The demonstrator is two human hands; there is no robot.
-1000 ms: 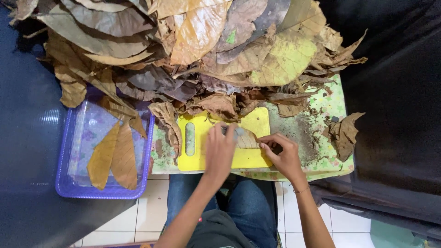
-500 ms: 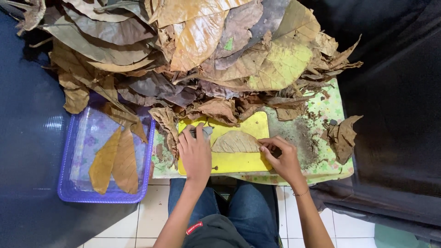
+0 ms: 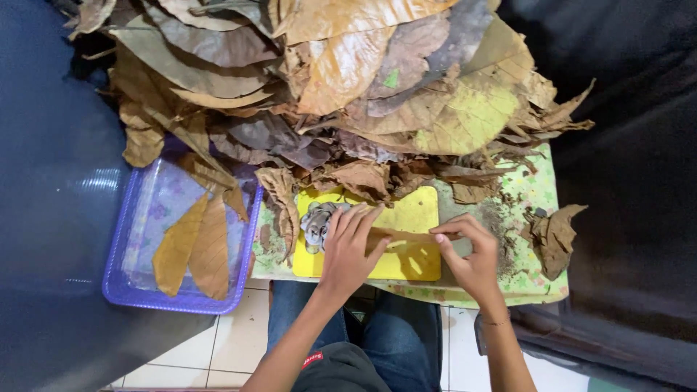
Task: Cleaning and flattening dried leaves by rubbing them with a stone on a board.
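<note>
Since half a second ago left hand [image 3: 348, 247] slid right, from the board's left edge onto the leaf [image 3: 403, 236], which went from a spread half-round shape to a narrow folded strip; right hand [image 3: 468, 250] barely shifted. Now the left hand lies flat with fingers spread, pressing the strip's left end down on the yellow board [image 3: 410, 218] at lower centre. Right hand pinches the strip's right end with fingertips, rest of the fingers curled, not wide. Strip runs left-right across the board's middle, between both hands. Small grey tool [image 3: 317, 221] sits just left of the left fingers, touching or nearly so, cannot tell. For the fold or roll to go well, likely keep the palm pressure even and the pinch light: dry leaf looks brittle and could crack. Leaf pile [image 3: 348, 94] fills the upper frame and overhangs the board's top edge, so no room upward. Table [image 3: 530, 196] has a bare crumb-strewn patch right of the board, with a leaf scrap [image 3: 552, 236] near its right edge. Purple tray [image 3: 131, 239] at lower left holds two flat leaves [image 3: 196, 247], just beside the table's left edge. Near edge of the table is close to the wrists; knees below.
</note>
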